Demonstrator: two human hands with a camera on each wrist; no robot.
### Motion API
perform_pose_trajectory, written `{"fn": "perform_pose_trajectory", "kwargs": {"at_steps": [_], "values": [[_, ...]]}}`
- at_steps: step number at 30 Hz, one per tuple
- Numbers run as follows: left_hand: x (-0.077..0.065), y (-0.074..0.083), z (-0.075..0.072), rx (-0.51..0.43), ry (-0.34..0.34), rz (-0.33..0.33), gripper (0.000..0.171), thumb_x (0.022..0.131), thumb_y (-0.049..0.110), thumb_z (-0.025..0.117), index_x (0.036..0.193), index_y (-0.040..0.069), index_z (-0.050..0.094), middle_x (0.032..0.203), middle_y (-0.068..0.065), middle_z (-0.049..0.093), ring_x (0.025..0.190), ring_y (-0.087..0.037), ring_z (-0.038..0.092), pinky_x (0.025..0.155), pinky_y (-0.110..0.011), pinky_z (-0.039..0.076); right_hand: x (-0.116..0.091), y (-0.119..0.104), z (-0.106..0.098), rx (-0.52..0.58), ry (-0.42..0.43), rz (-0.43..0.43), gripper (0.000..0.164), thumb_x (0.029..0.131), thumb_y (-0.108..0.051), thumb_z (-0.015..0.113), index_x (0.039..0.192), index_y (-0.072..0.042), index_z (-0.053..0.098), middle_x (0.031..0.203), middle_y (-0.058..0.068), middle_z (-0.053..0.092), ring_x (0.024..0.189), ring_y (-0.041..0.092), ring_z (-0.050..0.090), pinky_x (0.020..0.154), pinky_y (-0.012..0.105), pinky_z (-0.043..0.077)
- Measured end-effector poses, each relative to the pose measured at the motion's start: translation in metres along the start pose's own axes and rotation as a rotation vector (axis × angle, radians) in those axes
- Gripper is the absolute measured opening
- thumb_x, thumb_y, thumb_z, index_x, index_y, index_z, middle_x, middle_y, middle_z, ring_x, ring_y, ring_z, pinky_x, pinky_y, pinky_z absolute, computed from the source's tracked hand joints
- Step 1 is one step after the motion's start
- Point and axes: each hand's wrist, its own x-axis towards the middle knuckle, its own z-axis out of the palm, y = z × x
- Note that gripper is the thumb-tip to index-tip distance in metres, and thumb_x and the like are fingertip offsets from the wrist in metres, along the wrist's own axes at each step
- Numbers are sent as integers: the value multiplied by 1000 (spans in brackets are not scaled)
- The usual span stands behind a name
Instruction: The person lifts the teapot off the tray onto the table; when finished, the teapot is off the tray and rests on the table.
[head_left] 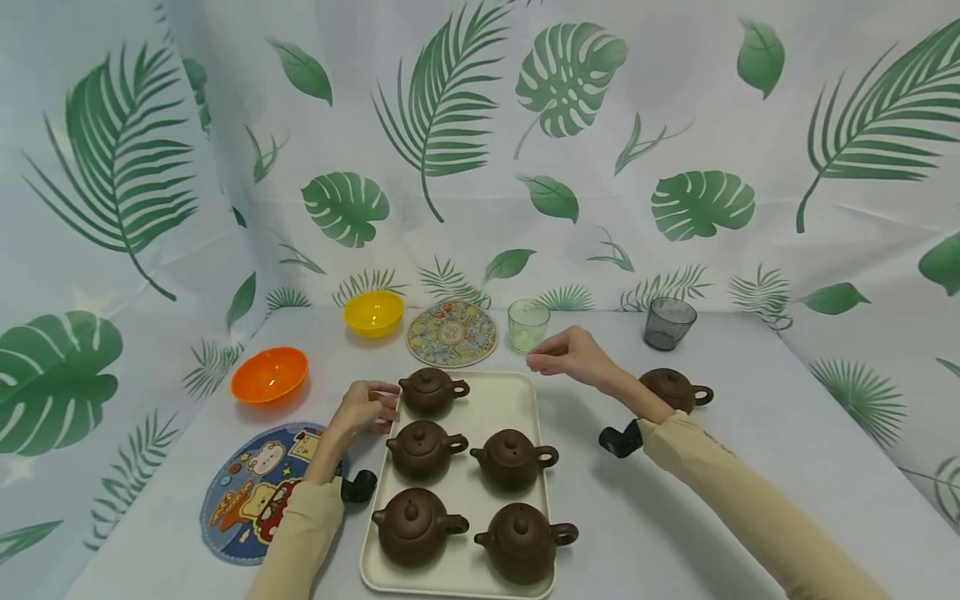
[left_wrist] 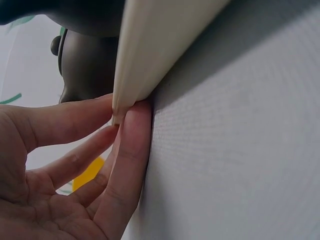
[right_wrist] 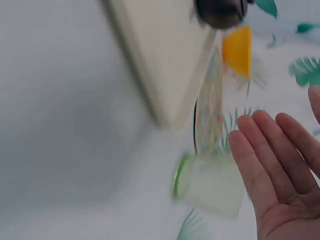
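My left hand [head_left: 366,407] pinches the left edge of a cream rectangular tray [left_wrist: 150,50], with thumb above the rim and fingers against its outer side. Several dark brown teapots stand on the tray, three in a left column, among them the far-left teapot [head_left: 431,392] beside my left hand. Two more form the right column, one being the middle-right teapot [head_left: 510,460]. Over the tray's far right corner side, my right hand [head_left: 573,357] hovers with extended fingers and holds nothing. Close behind its fingertips is a pale green glass [head_left: 528,325].
Right of the tray, another brown teapot [head_left: 667,388] sits partly behind my right forearm. Farther back stands a grey glass [head_left: 669,323]. A floral round mat [head_left: 452,333] and yellow bowl [head_left: 373,314] lie beyond the tray; an orange bowl [head_left: 270,377] and blue cartoon mat [head_left: 243,500] are left.
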Motion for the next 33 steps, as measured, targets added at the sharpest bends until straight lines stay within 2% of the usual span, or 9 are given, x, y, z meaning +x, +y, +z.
{"fn": "perform_pose_trajectory", "kwargs": {"at_steps": [8,14,16,22,26,33], "values": [[-1,2,2,3,5,3,45,77,-15,61,122,-9,59,95,-19,63,71,-17,61,57,-30,57,34,-21,34,-79,-85,14,28,90,-17,67,105,6,71,95,18,72,91,35,69,75,35,58],[-2,1,1,0,12,2,45,77,-16,60,121,-9,59,94,-18,63,69,-16,62,57,-30,57,52,-31,60,-176,-192,-60,23,89,-17,68,100,3,74,85,15,73,83,33,70,67,28,58],[-1,0,1,2,15,5,44,78,-15,59,121,-9,59,94,-18,64,69,-15,62,57,-30,57,56,-33,67,-175,-227,-75,22,89,-16,68,99,3,74,84,16,73,82,34,70,67,28,58],[0,-1,2,-7,6,-2,44,78,-16,58,121,-9,59,93,-17,64,68,-14,62,57,-30,57,61,-37,76,-138,-285,-36,19,89,-12,68,95,5,74,87,17,73,80,35,70,67,30,59],[0,-1,2,-14,3,-5,45,77,-16,60,121,-9,60,93,-17,64,68,-15,62,56,-30,56,64,-36,81,-167,-311,6,19,89,-12,68,93,6,75,88,17,73,75,31,71,64,29,59],[0,-1,1,2,6,4,42,80,-15,58,121,-8,60,97,-20,65,70,-15,63,57,-29,56,71,-36,88,-247,-333,2,15,89,-7,66,91,5,75,85,18,72,67,22,71,60,25,57]]}}
